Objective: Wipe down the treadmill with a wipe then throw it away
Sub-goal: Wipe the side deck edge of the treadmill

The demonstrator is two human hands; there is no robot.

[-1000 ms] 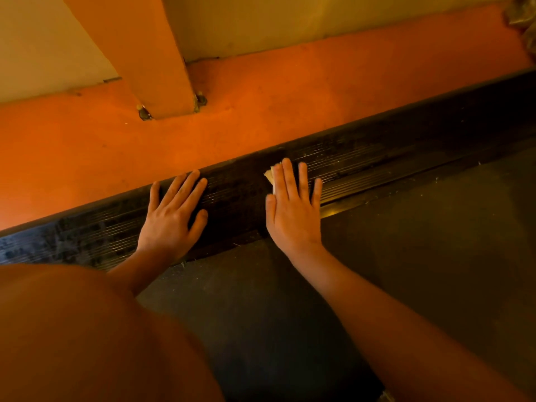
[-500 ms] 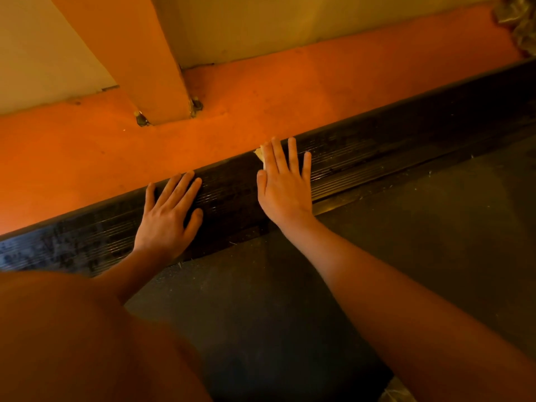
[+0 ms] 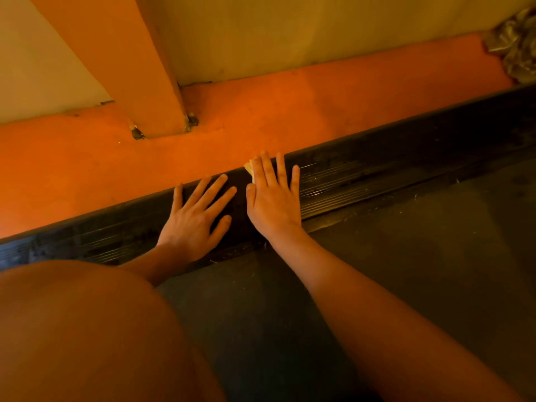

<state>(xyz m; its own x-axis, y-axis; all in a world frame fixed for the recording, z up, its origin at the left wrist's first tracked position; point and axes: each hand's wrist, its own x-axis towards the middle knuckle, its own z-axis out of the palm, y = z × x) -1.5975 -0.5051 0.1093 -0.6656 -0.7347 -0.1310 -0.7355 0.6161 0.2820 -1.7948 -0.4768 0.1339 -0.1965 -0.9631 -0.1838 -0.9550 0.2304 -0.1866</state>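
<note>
Press wipe [image 3: 249,167] along mid-frame treadmill rail [image 3: 377,178] under flat, unclenched right hand [image 3: 272,201], bracing with flat, empty left hand [image 3: 194,221].

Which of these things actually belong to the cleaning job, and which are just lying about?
Part of the job: the wipe, pressed under the flat right hand; the treadmill's side rail, where the left hand also rests; the belt.

Just lying about: the orange floor, the bolted post, a crumpled bundle at top right.
</note>
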